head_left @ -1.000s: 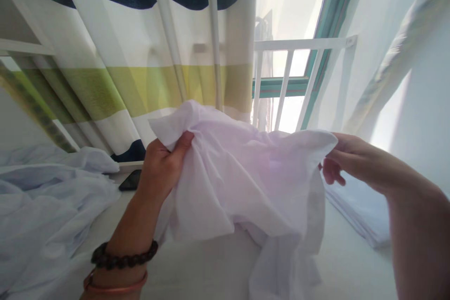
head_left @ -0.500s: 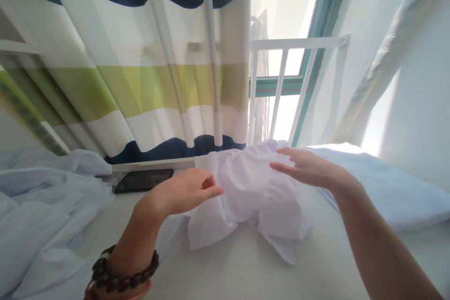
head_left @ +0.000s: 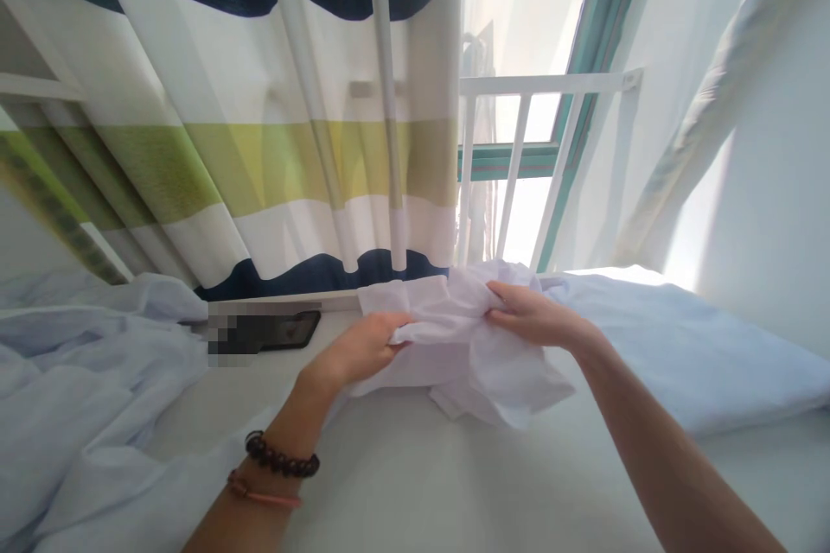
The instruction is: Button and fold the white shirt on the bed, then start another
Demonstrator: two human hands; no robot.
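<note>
A crumpled white cloth, perhaps a garment, lies partly raised at the middle of the bed. My left hand is closed on its left part, thumb and fingers pinching a fold. On the other side, my right hand grips the cloth near its upper right, with some fabric bunched between the two hands. The cloth's lower edge hangs in loose folds over the white bed surface. Dark beads and a reddish cord circle my left wrist.
A black phone lies left of my left hand, partly pixelated. Rumpled white bedding fills the left, and a pale blue pillow or folded cloth the right. Behind stand a striped curtain and a white rail before a window.
Both hands were hovering by the cloth with fingers apart from it. They have moved inward and taken hold, and the cloth's front edge has been drawn up and away from me.
</note>
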